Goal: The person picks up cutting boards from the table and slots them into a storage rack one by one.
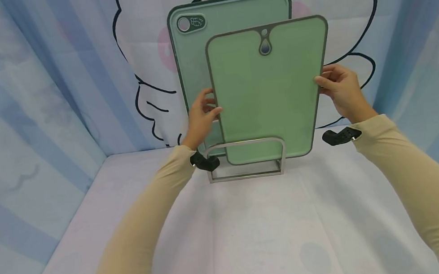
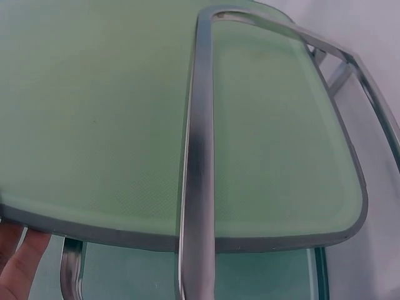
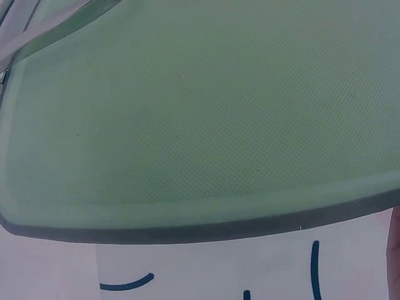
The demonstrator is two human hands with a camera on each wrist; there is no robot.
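Observation:
A light green cutting board point(image 1: 267, 91) with a grey rim and a drop-shaped hole at its top stands a little tilted in a metal rack point(image 1: 248, 175). My left hand point(image 1: 201, 118) holds its left edge, thumb in front and fingers behind. On the opposite edge, my right hand point(image 1: 342, 89) pinches the rim between thumb and fingers. The board's lower part sits behind the rack's front bar point(image 2: 199, 137). Behind it stands a larger, darker green cutting board point(image 1: 194, 58) with a round hole in one corner, partly hidden by the front board.
The rack stands on a table with a pale cloth point(image 1: 255, 232), close to the back curtain point(image 1: 144, 50) with black line drawings. Blue patterned curtains point(image 1: 424, 41) hang at both sides. Black straps point(image 1: 341, 136) sit at both wrists.

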